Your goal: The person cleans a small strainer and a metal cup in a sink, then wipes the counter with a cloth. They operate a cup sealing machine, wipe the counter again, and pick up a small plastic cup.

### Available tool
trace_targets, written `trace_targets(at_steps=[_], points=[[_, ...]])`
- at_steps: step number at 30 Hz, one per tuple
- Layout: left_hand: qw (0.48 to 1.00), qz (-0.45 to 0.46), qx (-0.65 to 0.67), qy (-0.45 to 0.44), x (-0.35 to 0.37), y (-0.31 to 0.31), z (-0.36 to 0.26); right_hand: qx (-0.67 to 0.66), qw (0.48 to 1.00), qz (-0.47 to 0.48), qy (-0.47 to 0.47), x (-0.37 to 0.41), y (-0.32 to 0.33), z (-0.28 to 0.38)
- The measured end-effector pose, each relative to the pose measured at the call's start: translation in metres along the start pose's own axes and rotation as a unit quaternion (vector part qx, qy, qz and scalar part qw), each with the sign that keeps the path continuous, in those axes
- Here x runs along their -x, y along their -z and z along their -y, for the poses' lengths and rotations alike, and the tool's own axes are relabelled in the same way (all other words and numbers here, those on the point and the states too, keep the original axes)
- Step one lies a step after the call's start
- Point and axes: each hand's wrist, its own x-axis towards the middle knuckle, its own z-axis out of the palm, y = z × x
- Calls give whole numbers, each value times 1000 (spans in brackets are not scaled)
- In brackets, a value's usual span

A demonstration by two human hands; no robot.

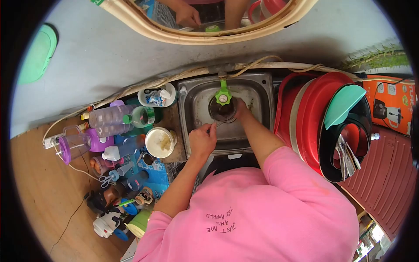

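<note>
A small round dark vessel (223, 114) is in the metal sink (192, 100), directly below the tap with a green handle (223, 97). My right hand (238, 108) grips its right side; the fingers are partly hidden behind the rim. Closed in a fist, my left hand (203, 139) is at the sink's left front, below the vessel. Something thin, perhaps a handle, extends from its fingertips toward the vessel, too small to name. The tap covers part of the vessel's inside.
On the left are a white tub (159, 143), a white basin (156, 95) with small items, plastic bottles (109, 121) and a purple blender jug (72, 144). Red basins (312, 113) and a dark pot with utensils (347, 157) stand close to the sink's right. A mirror (214, 26) hangs ahead.
</note>
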Motion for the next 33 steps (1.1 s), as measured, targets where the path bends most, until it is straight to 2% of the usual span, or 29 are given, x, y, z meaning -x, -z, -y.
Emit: trace_targets(at_steps=[2, 4, 5, 7, 10, 12, 14, 16, 17, 19, 20, 22, 26, 29, 31, 33], points=[[1000, 7, -23, 7, -4, -2, 3, 14, 999, 14, -30, 7, -6, -6], [1000, -1, -19, 16, -9, -8, 8, 98, 990, 97, 0, -2, 1, -13], [1000, -6, -15, 19, -10, -10, 11, 102, 990, 97, -5, -7, 5, -17], [1000, 9, -22, 21, -12, -6, 6, 103, 993, 44, 42, -23, 25, -22], [999, 29, -29, 12, -9, -5, 5, 43, 998, -4, 37, -20, 33, -11], [999, 33, -30, 6, -7, -6, 6, 45, 998, -9, 34, -49, 56, -4], [998, 34, -28, 35, -5, -8, 7, 45, 998, -18, 30, -53, 63, -4], [999, 28, -25, 38, -4, -14, 11, 62, 993, 100, -18, -18, 31, -8], [999, 19, -23, 41, -5, -18, 14, 63, 993, 99, -19, -3, 15, -11], [999, 20, -31, 39, -9, -25, 20, 35, 978, 198, -55, 12, -4, -17], [998, 22, -41, 34, -9, -28, 25, 37, 978, 197, -61, 3, 2, -20], [998, 29, -42, 46, -12, -24, 19, -5, 932, 337, -132, -33, 27, -24], [997, 30, -35, 54, -11, -23, 17, 16, 927, 349, -138, -38, 26, -25], [996, 26, -36, 71, -8, -25, 19, -7, 948, 294, -123, -3, 0, -27], [996, 31, -47, 74, -10, -27, 25, 73, 988, 118, -72, 33, -27, -34], [994, 36, -59, 80, -14, -29, 31, 60, 983, 149, -92, -14, 23, -36]])
